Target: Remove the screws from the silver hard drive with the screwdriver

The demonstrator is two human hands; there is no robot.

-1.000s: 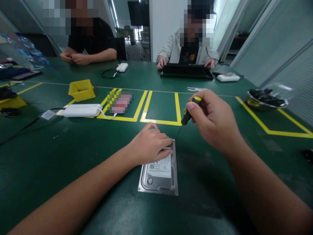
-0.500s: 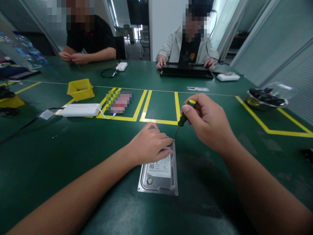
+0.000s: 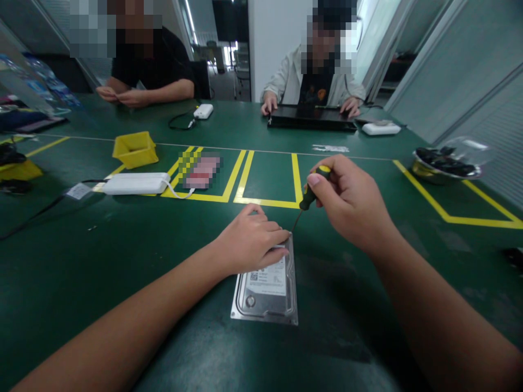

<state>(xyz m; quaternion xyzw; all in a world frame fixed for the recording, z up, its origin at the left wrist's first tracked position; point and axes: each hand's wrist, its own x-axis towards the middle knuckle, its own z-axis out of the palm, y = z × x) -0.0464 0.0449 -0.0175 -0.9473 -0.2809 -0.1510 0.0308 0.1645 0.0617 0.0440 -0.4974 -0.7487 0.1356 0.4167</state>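
Observation:
A silver hard drive [image 3: 265, 305] with a white label lies flat on the green table. Across its far half rests my left hand [image 3: 259, 242], fingers bent over the drive and gripping it; that part of the drive is hidden beneath them. My right hand [image 3: 347, 198] is closed around the dark green and yellow handle of a screwdriver [image 3: 308, 197]. The tool leans to the right, and its thin shaft reaches down to the drive's far right corner, close to my left fingertips. Whether the tip sits in a screw is too small to tell.
Beyond my hands are a white power bank [image 3: 137, 184] cabled to a blurred phone, a yellow bin [image 3: 135, 149] and yellow tape outlines. A metal bowl [image 3: 445, 166] of dark parts stands at right. Two people sit opposite, one holding a black panel [image 3: 312, 118].
The screwdriver's handle has shifted slightly to the right with my right hand. My left hand and the hard drive look nearly unchanged.

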